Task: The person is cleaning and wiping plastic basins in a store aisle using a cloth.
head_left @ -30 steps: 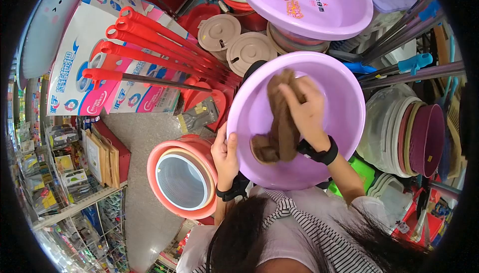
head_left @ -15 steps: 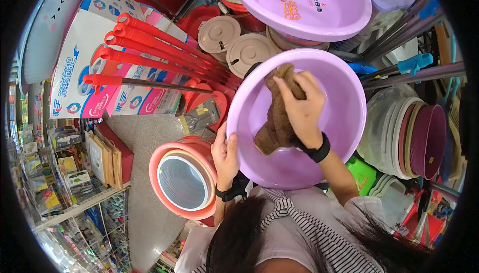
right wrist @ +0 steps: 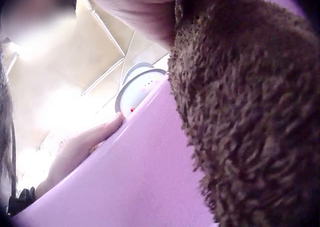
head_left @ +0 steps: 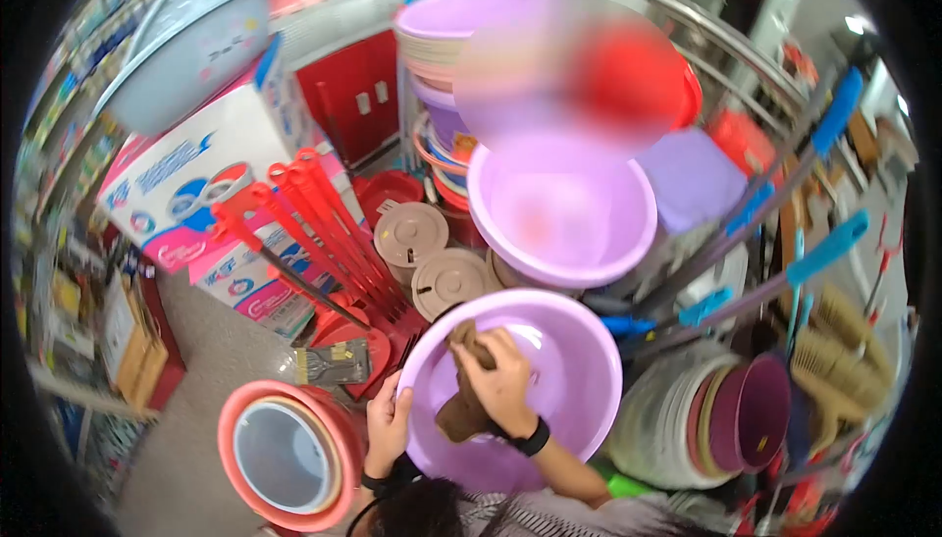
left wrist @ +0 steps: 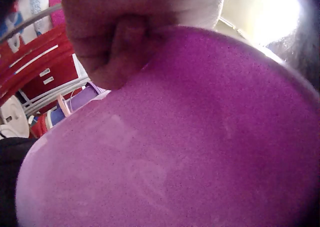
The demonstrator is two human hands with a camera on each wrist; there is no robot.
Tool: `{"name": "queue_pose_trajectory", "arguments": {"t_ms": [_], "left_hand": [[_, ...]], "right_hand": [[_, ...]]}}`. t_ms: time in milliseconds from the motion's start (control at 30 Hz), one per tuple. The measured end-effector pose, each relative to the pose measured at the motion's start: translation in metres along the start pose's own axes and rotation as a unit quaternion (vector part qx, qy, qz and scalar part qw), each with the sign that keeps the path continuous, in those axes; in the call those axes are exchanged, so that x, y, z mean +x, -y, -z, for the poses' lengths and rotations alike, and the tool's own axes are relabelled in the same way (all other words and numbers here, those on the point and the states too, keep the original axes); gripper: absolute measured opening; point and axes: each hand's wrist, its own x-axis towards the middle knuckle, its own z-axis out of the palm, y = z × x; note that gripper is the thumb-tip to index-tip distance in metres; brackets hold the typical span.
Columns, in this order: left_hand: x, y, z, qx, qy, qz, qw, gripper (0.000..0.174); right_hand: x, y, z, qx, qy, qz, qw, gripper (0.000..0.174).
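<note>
A purple plastic basin (head_left: 574,409) is held in front of the person's body. The left hand (head_left: 389,423) grips its left rim, thumb on the inner side and fingers outside. In the left wrist view, the basin's outer wall (left wrist: 190,137) fills most of the picture beneath the hand (left wrist: 115,41). Inside the basin, the right hand (head_left: 502,387) pinches a brown fluffy cloth (head_left: 461,421) against the left part of the inner wall. The cloth's pile (right wrist: 255,106) shows close up in the right wrist view, where the right fingertips are hidden.
Another purple basin (head_left: 564,213) stands just beyond. Red-handled tools (head_left: 324,233) and beige lidded buckets (head_left: 456,282) are at the left and behind. Nested baskets (head_left: 285,459) sit lower left, stacked bins (head_left: 751,414) at right. Blue-ended poles (head_left: 829,248) slant in from the right.
The head view has tilted up, showing more of the shop behind. The right hand with the cloth has shifted over the basin's inside; the cloth bunched differently. The left hand keeps the rim.
</note>
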Motion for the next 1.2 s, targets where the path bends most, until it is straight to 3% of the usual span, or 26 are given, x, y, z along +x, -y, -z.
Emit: {"name": "queue_pose_trajectory", "arguments": {"t_ms": [67, 133, 300, 533, 667, 767, 900, 1033, 1200], "left_hand": [[-0.002, 0.003, 0.005, 0.094, -0.001, -0.037, 0.995, 0.033], [-0.008, -0.001, 0.004, 0.078, -0.005, -0.045, 0.996, 0.033], [-0.022, -0.001, 0.007, 0.025, -0.007, -0.005, 1.0, 0.032], [-0.028, -0.022, 0.002, 0.134, 0.018, 0.011, 0.991, 0.038], [-0.025, -0.018, -0.001, 0.166, 0.026, -0.056, 0.984, 0.035], [-0.017, -0.023, -0.001, 0.186, 0.06, -0.01, 0.981, 0.036], [0.004, -0.019, -0.007, 0.234, 0.094, -0.044, 0.967, 0.039], [0.016, -0.002, -0.003, 0.206, 0.096, -0.024, 0.974, 0.038], [0.006, 0.016, 0.007, 0.162, 0.079, -0.02, 0.983, 0.038]], "right_hand": [[-0.009, -0.008, -0.005, 0.014, 0.043, 0.034, 0.998, 0.022], [-0.018, -0.018, -0.01, -0.02, 0.088, 0.08, 0.993, 0.028], [-0.035, -0.025, -0.001, -0.061, 0.173, 0.067, 0.981, 0.032], [-0.053, -0.03, 0.008, -0.137, 0.23, 0.074, 0.961, 0.035], [-0.05, -0.029, 0.024, -0.119, 0.29, 0.072, 0.947, 0.042], [-0.051, -0.028, 0.029, -0.126, 0.295, 0.059, 0.945, 0.048], [-0.057, -0.029, 0.022, -0.183, 0.244, 0.043, 0.951, 0.052], [-0.064, -0.028, 0.009, -0.239, 0.22, 0.014, 0.946, 0.052], [-0.078, -0.035, -0.007, -0.282, 0.238, 0.037, 0.929, 0.054]]}}
